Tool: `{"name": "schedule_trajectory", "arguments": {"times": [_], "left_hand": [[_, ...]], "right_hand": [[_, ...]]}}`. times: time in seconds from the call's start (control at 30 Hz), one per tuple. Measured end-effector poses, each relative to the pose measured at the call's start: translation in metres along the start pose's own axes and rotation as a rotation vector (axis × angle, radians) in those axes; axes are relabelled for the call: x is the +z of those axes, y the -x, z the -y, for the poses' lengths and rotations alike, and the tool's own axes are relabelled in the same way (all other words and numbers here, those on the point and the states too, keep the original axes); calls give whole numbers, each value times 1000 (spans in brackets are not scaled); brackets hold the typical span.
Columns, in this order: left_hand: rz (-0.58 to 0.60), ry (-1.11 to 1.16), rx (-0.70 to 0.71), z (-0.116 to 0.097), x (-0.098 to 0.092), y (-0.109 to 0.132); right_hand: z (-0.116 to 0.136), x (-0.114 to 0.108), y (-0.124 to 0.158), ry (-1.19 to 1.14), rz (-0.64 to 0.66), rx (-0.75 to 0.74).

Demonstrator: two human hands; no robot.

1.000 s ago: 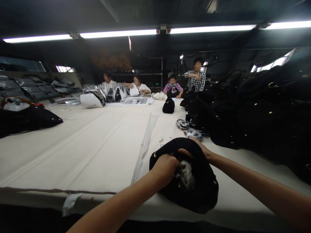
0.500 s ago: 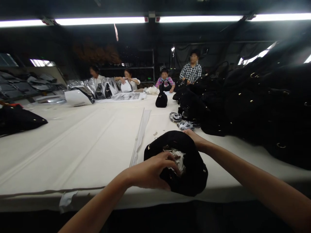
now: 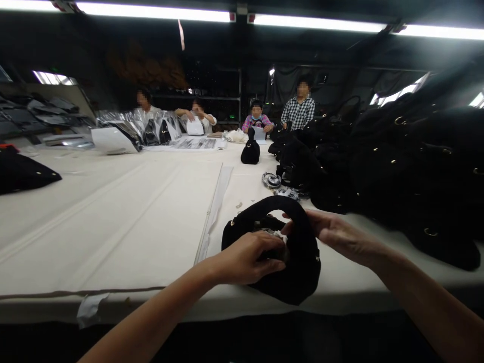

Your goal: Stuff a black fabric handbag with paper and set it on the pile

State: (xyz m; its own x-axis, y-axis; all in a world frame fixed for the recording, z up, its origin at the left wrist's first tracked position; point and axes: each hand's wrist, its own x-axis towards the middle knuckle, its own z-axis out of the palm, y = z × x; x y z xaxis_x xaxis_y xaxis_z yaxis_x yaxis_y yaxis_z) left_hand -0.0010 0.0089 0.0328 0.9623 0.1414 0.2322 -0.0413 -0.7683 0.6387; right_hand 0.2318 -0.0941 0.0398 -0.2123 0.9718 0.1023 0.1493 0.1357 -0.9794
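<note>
A black handbag [image 3: 298, 287] with a rounded handle and small gold-coloured rings stands at the table's near edge. Crumpled whitish paper [image 3: 279, 234] shows inside its opening. My left hand [image 3: 251, 257] reaches into the mouth from the left, fingers bent together and thumb below them; the fingertips are hidden, so what they hold cannot be made out. On the right side, my right hand [image 3: 328, 229] is closed around the handle, with some fingertips showing through the loop.
A big pile of black bags [image 3: 378, 161] rises at the right. Plastic-wrapped coils [image 3: 271, 180] lie before it, near another upright black bag [image 3: 250, 151]. A dark bag [image 3: 26, 174] lies far left on the white-covered table [image 3: 124, 217]. Several co-workers sit or stand at the far side.
My right hand has come from behind the bag to its handle, which now stands up higher. My left hand has moved slightly right and deeper, its fingers closer together.
</note>
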Motion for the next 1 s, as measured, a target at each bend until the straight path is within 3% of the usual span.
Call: {"name": "schedule_trajectory", "arguments": {"times": [0.1, 0.2, 0.27, 0.33, 0.43, 0.57, 0.67, 0.77, 0.83, 0.9, 0.93, 1.0], "left_hand": [[40, -46, 58, 1, 7, 0], [20, -224, 54, 0, 23, 0], [-18, -343, 22, -1, 34, -2], [-37, -402, 8, 2, 41, -5], [-63, -367, 59, 11, 40, -8], [-87, -173, 134, 19, 25, 0], [-71, -132, 63, 17, 13, 13], [-64, -155, -54, 13, 11, 27], [-86, -187, -74, 12, 15, 34], [-128, -258, -72, 14, 21, 38], [-151, -309, -72, 15, 24, 38], [-174, -423, -71, 18, 29, 36]], "right_hand": [[-7, 23, 0, 32, -191, -54], [-14, 39, -11, -218, -409, -182], [-18, 42, -22, -394, -469, -266], [-22, 39, -31, -433, -453, -328], [-26, 28, -38, -295, -398, -342], [-23, 12, -24, 7, -352, -195], [-18, -2, 0, 74, -176, -77], [-17, -19, 15, -46, 73, -12], [-19, -27, 10, -153, 30, -8], [-22, -30, -9, -168, -161, -8], [-24, -29, -22, -116, -248, -1], [-26, -24, -50, 116, -265, 4]]}}
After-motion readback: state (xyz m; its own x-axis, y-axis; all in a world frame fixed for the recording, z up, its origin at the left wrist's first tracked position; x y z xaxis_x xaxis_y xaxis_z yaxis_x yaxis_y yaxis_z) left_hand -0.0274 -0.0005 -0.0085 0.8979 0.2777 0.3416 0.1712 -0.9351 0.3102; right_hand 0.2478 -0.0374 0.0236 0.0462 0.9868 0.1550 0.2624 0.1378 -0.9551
